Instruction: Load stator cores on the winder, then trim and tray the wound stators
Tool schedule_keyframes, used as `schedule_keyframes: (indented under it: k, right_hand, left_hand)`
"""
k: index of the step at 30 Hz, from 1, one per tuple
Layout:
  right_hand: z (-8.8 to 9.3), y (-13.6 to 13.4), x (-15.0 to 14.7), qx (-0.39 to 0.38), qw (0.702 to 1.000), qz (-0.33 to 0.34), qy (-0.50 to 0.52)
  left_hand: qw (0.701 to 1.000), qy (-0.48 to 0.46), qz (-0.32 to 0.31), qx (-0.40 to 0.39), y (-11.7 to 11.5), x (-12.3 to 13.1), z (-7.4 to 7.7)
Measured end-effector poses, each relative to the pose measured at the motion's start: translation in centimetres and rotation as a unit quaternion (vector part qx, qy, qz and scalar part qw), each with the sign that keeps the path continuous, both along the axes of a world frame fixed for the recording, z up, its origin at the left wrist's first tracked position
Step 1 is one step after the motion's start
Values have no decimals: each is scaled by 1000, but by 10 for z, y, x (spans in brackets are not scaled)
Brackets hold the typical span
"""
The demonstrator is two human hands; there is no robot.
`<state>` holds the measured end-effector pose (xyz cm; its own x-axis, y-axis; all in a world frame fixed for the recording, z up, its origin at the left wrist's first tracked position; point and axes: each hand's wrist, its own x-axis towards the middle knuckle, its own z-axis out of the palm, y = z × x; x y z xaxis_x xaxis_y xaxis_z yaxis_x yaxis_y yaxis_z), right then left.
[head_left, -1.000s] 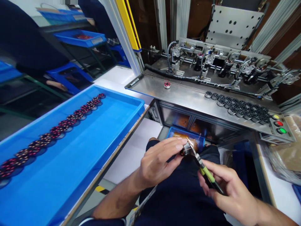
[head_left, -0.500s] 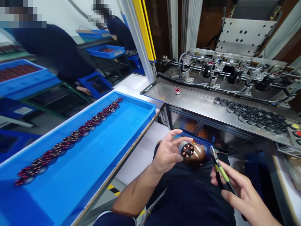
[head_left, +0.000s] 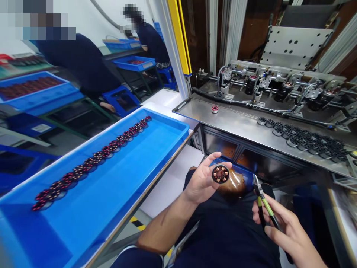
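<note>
Between the thumb and fingers of my left hand (head_left: pixel 199 182) is a round motor stator (head_left: pixel 220 174) with copper windings, its wound face turned toward me. My right hand (head_left: pixel 284 219) grips a pair of cutting pliers (head_left: pixel 263 201) by its green and black handles, jaws pointing up and away. The pliers are apart from the stator. Both hands are above my lap, where a brown, shiny plastic-wrapped bundle (head_left: pixel 234 182) lies behind the stator.
A blue tray (head_left: pixel 119 178) on the left holds a row of wound stators (head_left: pixel 95 160). Ahead, a metal ledge (head_left: pixel 237 119) carries one red stator (head_left: pixel 214 109) and many dark cores (head_left: pixel 315 139), before a winding machine (head_left: pixel 284 85). Two people sit at the far left.
My left hand has turned the stator so its wound face shows more fully. The whole view has shifted slightly. My right hand keeps its grip on the pliers.
</note>
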<state>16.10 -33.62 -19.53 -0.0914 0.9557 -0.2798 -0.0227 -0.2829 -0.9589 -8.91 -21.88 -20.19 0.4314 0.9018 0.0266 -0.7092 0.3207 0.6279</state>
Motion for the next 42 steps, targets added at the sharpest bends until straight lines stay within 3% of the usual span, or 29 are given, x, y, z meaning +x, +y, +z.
schedule_keyframes:
  k: [8, 12, 14, 16, 18, 20, 21, 23, 26, 29, 32, 36, 39, 42]
  right_hand:
    - [-13, -1, -1, 15, 1000, 11, -9]
    - [-5, 32, 2, 100, 986, 62, -121]
    - [10, 73, 6, 204, 946, 61, -243]
    - [26, 129, 9, 323, 873, 25, -364]
    - [34, 194, 11, 375, 805, 3, -460]
    - [31, 256, 10, 363, 766, -2, -531]
    - [26, 283, 9, 345, 752, 0, -562]
    - [12, 325, 4, 327, 728, 4, -603]
    - [-9, 357, -4, 342, 714, 1, -611]
    - [-22, 365, -9, 367, 706, -5, -606]
    - [-28, 364, -9, 385, 696, -12, -607]
    - [-29, 361, -7, 396, 682, -15, -615]
    - [-29, 359, -6, 400, 673, -18, -622]
    - [-29, 359, -6, 400, 669, -18, -626]
  left_hand:
    - [1000, -5, 8, 20, 1, 0, 1]
    - [999, -12, 6, 32, -1, -2, 4]
    - [999, 7, 10, 41, -3, -10, 5]
    - [996, 58, 35, 56, -3, -27, 4]
    - [978, 170, 87, 84, 1, -56, 2]
    - [919, 343, 160, 108, 12, -95, -3]
    - [861, 452, 203, 112, 21, -118, -6]
    - [800, 534, 261, 89, 43, -164, -15]
    - [708, 627, 322, 53, 85, -224, -35]
    - [629, 698, 340, 30, 128, -263, -62]
    - [574, 742, 345, 27, 171, -281, -87]
    - [506, 774, 380, 27, 224, -287, -110]
    - [458, 790, 406, 27, 250, -284, -125]
    - [438, 811, 383, 60, 265, -282, -136]
